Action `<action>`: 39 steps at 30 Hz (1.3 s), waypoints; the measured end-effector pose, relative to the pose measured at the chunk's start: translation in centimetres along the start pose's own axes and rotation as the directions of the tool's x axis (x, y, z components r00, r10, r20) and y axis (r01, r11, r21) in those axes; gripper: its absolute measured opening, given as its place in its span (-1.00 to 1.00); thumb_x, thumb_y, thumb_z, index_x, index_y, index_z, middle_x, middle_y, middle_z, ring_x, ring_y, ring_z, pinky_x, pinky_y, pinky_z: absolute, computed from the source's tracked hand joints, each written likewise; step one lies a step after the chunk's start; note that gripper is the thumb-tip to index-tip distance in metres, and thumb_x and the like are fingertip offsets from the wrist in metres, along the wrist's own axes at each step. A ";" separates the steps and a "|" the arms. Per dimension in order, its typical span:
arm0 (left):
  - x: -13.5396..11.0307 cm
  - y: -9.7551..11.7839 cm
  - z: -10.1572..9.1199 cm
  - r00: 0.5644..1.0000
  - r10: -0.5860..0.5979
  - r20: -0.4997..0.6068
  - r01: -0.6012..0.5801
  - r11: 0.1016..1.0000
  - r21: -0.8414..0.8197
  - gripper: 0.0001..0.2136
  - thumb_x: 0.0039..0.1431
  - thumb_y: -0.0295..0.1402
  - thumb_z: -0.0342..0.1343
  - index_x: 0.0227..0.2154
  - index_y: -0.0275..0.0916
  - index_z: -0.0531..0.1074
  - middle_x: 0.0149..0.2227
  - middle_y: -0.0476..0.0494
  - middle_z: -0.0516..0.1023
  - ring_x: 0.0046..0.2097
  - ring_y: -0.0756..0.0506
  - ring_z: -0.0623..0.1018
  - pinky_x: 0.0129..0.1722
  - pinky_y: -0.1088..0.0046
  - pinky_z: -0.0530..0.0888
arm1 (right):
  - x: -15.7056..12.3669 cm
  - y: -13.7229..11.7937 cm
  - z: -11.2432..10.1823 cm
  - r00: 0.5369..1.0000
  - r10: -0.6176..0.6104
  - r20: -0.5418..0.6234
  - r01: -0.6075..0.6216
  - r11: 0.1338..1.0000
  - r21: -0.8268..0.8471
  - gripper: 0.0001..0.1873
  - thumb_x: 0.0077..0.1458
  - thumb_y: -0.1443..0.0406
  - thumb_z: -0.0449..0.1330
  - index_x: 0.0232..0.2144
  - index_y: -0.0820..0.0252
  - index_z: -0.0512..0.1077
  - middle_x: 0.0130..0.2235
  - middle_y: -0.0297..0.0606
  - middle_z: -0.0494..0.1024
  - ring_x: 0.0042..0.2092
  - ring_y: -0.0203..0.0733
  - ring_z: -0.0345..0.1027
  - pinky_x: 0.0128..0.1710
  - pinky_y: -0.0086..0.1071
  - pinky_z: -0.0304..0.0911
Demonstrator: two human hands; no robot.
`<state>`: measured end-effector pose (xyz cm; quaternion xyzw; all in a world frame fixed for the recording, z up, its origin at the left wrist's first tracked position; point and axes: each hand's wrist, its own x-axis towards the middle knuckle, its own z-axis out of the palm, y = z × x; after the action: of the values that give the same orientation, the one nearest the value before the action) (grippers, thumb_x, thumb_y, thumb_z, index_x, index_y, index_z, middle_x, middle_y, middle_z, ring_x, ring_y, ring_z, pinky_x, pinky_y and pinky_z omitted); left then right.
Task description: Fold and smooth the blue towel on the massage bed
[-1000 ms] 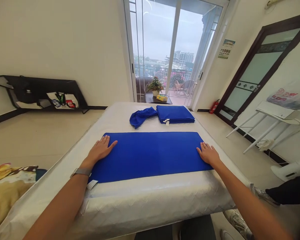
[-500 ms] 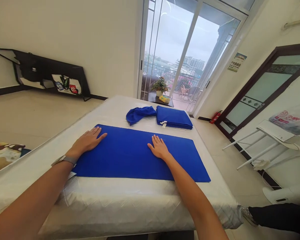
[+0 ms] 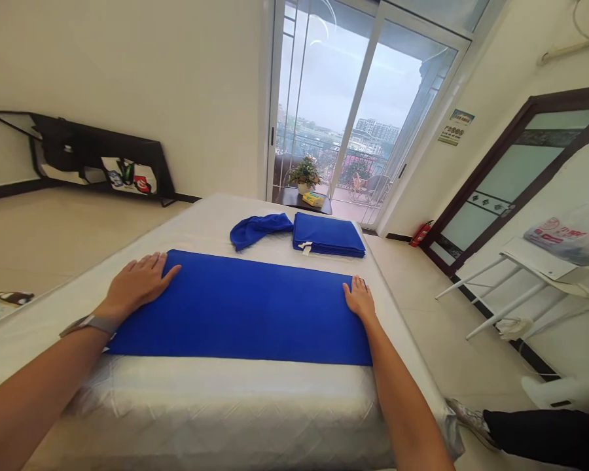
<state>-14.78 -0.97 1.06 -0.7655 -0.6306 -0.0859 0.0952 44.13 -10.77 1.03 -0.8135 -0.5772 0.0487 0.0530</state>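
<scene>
A flat blue cloth (image 3: 255,311), its long side toward me, lies spread on a mattress (image 3: 226,399) in a clear wrapper. On its left edge rests my left hand (image 3: 140,281), open, palm down, with the thumb reaching onto the cloth. A band circles that wrist. My right hand (image 3: 360,297) is open too and lies on the cloth's far right corner, fingers pointing away from me. Beyond the cloth are a neat stack of folded blue cloths (image 3: 328,234) with white tags and, left of it, a crumpled blue cloth (image 3: 260,229).
A black rack (image 3: 103,157) leans at the left wall. Past the mattress stand a small dark table with a potted plant (image 3: 304,173) and a glass sliding door. To the right are a white table (image 3: 540,258) with a plastic bag, a fire extinguisher (image 3: 421,233) and another person's leg (image 3: 544,435).
My right hand has slid right across the cloth, from its middle to its right edge. My left hand stays at the left edge. The camera view has shifted a little.
</scene>
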 end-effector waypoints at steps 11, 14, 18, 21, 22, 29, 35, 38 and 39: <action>2.8 20.5 -2.2 0.874 0.481 0.064 -0.454 0.857 -0.245 -0.33 0.37 0.00 -0.34 0.29 -0.40 0.23 0.38 -0.34 0.18 0.40 -0.23 0.16 0.38 0.19 0.05 | 0.4 0.3 0.6 1.000 0.018 -0.025 -0.018 1.000 0.002 -0.24 0.38 0.01 -0.30 0.42 0.39 -0.11 0.46 -0.16 -0.11 0.46 -0.14 -0.29 0.42 -0.20 -0.36; 4.1 22.3 -0.7 0.869 0.474 0.144 -0.420 0.859 -0.291 -0.25 0.36 0.08 -0.39 0.37 -0.42 0.05 0.43 -0.34 0.02 0.44 -0.24 0.02 0.40 0.13 -0.06 | 0.4 0.3 0.4 0.999 0.034 -0.019 -0.034 0.999 -0.010 -0.25 0.38 0.01 -0.30 0.43 0.36 -0.12 0.46 -0.18 -0.11 0.46 -0.15 -0.29 0.42 -0.20 -0.35; 5.3 18.5 0.9 0.889 0.422 0.179 -0.351 0.878 -0.326 -0.21 0.33 0.15 -0.44 0.40 -0.36 -0.02 0.45 -0.28 -0.05 0.45 -0.22 -0.04 0.40 0.13 -0.08 | 0.4 0.3 0.4 0.999 0.043 -0.016 -0.044 0.998 -0.034 -0.26 0.39 0.01 -0.30 0.43 0.33 -0.12 0.46 -0.19 -0.10 0.46 -0.16 -0.29 0.42 -0.20 -0.32; 5.8 12.5 1.6 0.916 0.348 0.199 -0.283 0.914 -0.292 -0.19 0.31 0.17 -0.45 0.40 -0.37 -0.03 0.45 -0.29 -0.06 0.45 -0.23 -0.04 0.39 0.12 -0.07 | 0.5 0.4 0.4 0.999 0.042 -0.017 -0.043 0.998 -0.055 -0.27 0.39 0.01 -0.31 0.43 0.30 -0.11 0.46 -0.21 -0.10 0.46 -0.16 -0.28 0.42 -0.19 -0.30; 6.0 10.3 1.8 0.927 0.311 0.208 -0.251 0.929 -0.273 -0.19 0.31 0.16 -0.44 0.40 -0.37 -0.03 0.45 -0.30 -0.05 0.45 -0.24 -0.03 0.39 0.11 -0.06 | 0.6 0.5 0.4 0.999 0.044 -0.018 -0.045 0.997 -0.061 -0.27 0.39 0.01 -0.31 0.43 0.29 -0.11 0.46 -0.22 -0.10 0.46 -0.16 -0.28 0.42 -0.19 -0.30; 6.5 0.1 2.3 0.966 0.029 0.256 0.021 0.982 -0.188 -0.22 0.32 0.13 -0.43 0.40 -0.36 -0.05 0.45 -0.34 -0.05 0.45 -0.26 -0.03 0.38 0.05 -0.05 | 0.6 0.3 0.3 0.998 0.066 -0.006 -0.067 0.990 -0.127 -0.28 0.39 0.02 -0.31 0.44 0.26 -0.14 0.46 -0.22 -0.11 0.46 -0.16 -0.27 0.41 -0.19 -0.27; 6.5 -0.1 2.6 0.975 0.000 0.222 0.052 0.973 -0.227 -0.24 0.32 0.14 -0.41 0.39 -0.29 0.00 0.45 -0.31 -0.02 0.45 -0.27 -0.02 0.36 0.00 0.00 | -0.7 -2.7 -1.8 0.972 0.234 -0.010 -0.228 0.934 -0.274 -0.31 0.38 0.08 -0.28 0.41 0.30 0.01 0.44 -0.07 -0.01 0.44 0.05 -0.21 0.39 0.03 -0.28; 6.4 0.0 2.9 0.982 -0.009 0.189 0.052 0.972 -0.228 -0.24 0.31 0.14 -0.37 0.38 -0.30 0.05 0.43 -0.33 0.02 0.44 -0.30 0.02 0.35 -0.02 0.03 | -2.0 -8.0 -2.1 0.958 0.229 -0.175 -0.276 0.901 -0.334 -0.38 0.34 0.26 -0.23 0.32 0.48 0.19 0.38 0.15 0.09 0.44 0.13 -0.20 0.37 0.09 -0.37; 6.4 0.0 3.0 0.984 -0.006 0.179 0.047 0.972 -0.228 -0.25 0.31 0.13 -0.36 0.38 -0.30 0.05 0.43 -0.34 0.03 0.44 -0.30 0.03 0.35 -0.01 0.04 | -2.4 -10.3 -1.8 0.973 0.134 -0.189 -0.190 0.927 -0.324 -0.38 0.33 0.28 -0.22 0.31 0.48 0.20 0.38 0.14 0.11 0.43 0.11 -0.18 0.38 0.06 -0.37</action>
<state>-13.54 5.87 -0.28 -0.7674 -0.6324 -0.0916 -0.0523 33.96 -9.70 4.35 -0.8565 -0.5012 -0.1145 -0.0451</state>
